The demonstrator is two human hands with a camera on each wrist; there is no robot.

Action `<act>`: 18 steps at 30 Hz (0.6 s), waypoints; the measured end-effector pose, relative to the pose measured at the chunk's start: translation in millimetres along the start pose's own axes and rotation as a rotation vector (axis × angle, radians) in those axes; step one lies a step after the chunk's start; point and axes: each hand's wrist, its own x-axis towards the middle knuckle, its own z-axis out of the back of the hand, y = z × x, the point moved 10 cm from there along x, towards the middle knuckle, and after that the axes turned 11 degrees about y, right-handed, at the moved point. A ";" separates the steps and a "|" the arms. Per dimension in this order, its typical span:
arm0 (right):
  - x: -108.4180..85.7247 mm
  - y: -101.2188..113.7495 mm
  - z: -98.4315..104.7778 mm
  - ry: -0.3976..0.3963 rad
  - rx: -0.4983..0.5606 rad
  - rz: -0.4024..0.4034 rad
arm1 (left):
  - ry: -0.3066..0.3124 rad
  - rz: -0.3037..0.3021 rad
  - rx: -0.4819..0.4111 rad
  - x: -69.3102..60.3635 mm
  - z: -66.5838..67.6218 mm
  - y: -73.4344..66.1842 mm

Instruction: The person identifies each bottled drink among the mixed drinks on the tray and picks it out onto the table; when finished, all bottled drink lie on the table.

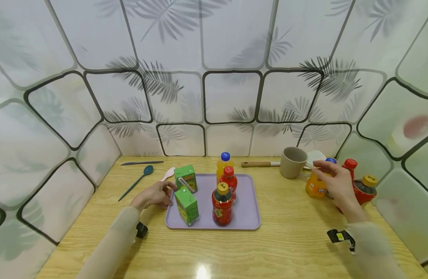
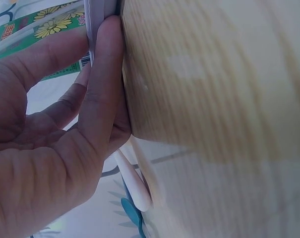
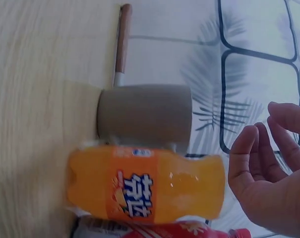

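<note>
By the left hand (image 1: 158,194), the left edge of the lilac tray (image 1: 247,205) is pinched; the right hand (image 1: 336,186), empty, fingers loosely bent, is held beside the top of the upright orange Fanta bottle (image 1: 315,188), set toward the right edge of the tabletop (image 1: 287,236).

A pale, frond-printed backdrop (image 1: 231,97) surrounds three sides of a wood-grained table (image 1: 287,244) showing bright glare (image 1: 202,272).

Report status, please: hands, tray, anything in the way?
Left hand pinches tray. Right hand empty, near off-tray orange bottle. Tray holds two boxes, three bottles. Possible obstacle: mug.
</note>
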 end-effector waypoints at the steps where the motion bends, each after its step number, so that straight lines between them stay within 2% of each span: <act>1: 0.2 0.3 -5.1 0.023 -0.009 0.003 | 0.001 -0.001 0.002 -0.3 -0.2 -0.3; 4: 1.5 1.2 -20.6 0.089 -0.006 0.025 | 0.003 -0.004 0.005 -1.4 -1.0 -1.7; 9: 6.0 1.8 -46.8 0.186 0.062 0.048 | -0.002 -0.008 0.004 -3.1 -1.2 -3.4; 18: 11.3 -2.8 -95.0 0.354 0.137 -0.007 | -0.006 -0.013 0.008 -3.6 -1.1 -4.1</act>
